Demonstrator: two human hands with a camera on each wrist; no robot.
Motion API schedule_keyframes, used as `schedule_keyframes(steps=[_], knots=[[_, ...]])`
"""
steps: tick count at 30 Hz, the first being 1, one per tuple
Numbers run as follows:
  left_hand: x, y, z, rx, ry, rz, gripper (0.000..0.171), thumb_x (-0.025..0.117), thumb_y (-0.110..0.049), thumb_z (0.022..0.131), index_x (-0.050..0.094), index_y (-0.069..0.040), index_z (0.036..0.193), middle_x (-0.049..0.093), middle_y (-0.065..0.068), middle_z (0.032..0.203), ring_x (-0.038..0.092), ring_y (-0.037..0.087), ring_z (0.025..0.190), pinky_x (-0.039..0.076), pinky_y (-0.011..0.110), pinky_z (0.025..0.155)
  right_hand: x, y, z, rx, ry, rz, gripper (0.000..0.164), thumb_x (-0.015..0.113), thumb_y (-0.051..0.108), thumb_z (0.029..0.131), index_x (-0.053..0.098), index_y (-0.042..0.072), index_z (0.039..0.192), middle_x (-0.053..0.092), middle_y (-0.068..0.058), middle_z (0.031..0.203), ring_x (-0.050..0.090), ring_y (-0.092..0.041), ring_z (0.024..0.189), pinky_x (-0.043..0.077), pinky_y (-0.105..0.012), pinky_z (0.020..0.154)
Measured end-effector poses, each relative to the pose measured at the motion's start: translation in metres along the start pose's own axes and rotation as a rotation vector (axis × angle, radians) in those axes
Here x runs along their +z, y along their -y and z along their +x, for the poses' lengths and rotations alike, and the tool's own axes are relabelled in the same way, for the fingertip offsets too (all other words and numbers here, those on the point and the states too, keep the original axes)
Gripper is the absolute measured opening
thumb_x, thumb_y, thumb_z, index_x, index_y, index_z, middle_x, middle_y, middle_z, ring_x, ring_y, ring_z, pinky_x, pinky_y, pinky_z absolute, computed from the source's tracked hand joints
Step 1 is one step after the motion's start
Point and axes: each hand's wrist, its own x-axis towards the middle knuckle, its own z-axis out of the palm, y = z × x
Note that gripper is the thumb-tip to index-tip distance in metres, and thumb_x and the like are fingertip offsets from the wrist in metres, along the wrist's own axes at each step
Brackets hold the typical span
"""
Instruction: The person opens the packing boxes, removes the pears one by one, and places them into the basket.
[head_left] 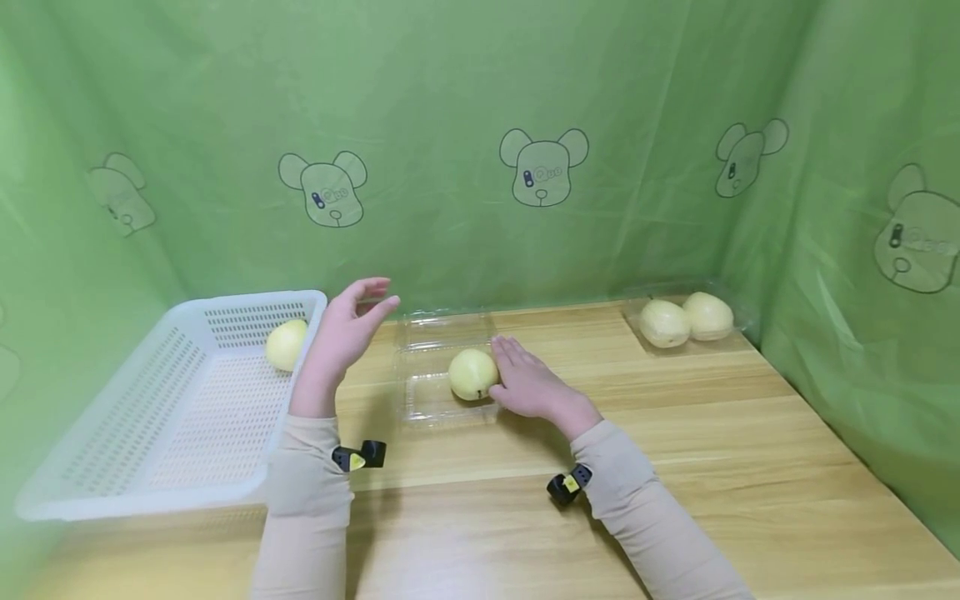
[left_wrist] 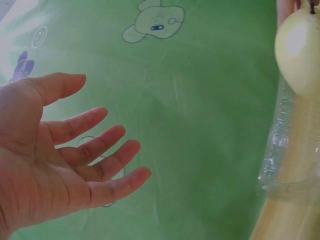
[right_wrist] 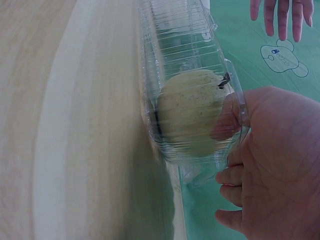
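A pale yellow pear [head_left: 472, 375] sits at the right end of a clear plastic clamshell box [head_left: 429, 406], whose lid stands folded back toward the curtain. My right hand [head_left: 534, 385] lies against that end of the box, its fingers extended along the pear's right side. In the right wrist view the thumb reaches over the box's rim to the pear [right_wrist: 189, 110], seen through the ribbed plastic. My left hand [head_left: 347, 335] is raised beside the basket's right rim, fingers spread and loosely bent, palm bare in the left wrist view.
A white perforated basket [head_left: 150, 500] at left holds another pear [head_left: 286, 346]. At the back right, a clear box [head_left: 678, 348] contains two pears [head_left: 686, 320]. Green curtain [head_left: 435, 167] printed with bear heads surrounds the wooden table [head_left: 480, 517].
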Motion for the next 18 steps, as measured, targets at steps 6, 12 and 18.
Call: schedule_keyframes(steps=[6,12,18], knots=[[0.008,0.007,0.005,-0.013,-0.022,-0.031,0.050,0.057,-0.035,0.097,0.048,-0.012,0.140,0.051,0.012,0.144,0.050,0.030,0.130,0.042,0.048,0.109,0.003,-0.002,0.003,-0.003,-0.011,0.006,0.079,0.049,0.029,0.092,0.012,-0.007,0.152,0.012,-0.024,0.161,0.012,-0.040,0.150,0.016,-0.051,0.124],[0.023,0.016,0.011,-0.019,-0.013,-0.044,0.050,0.056,-0.039,0.097,0.050,-0.014,0.139,0.053,0.010,0.143,0.052,0.029,0.128,0.044,0.047,0.108,0.005,-0.004,0.005,0.004,-0.006,0.005,0.080,0.049,0.030,0.092,0.011,-0.007,0.152,0.011,-0.023,0.162,0.012,-0.039,0.150,0.015,-0.051,0.124],[0.040,0.023,0.017,-0.025,0.018,-0.032,0.049,0.054,-0.041,0.098,0.052,-0.011,0.137,0.055,0.010,0.139,0.054,0.029,0.125,0.046,0.046,0.105,0.005,-0.004,0.006,-0.001,-0.001,-0.004,0.081,0.049,0.031,0.093,0.010,-0.006,0.153,0.009,-0.022,0.162,0.011,-0.038,0.151,0.015,-0.050,0.124]])
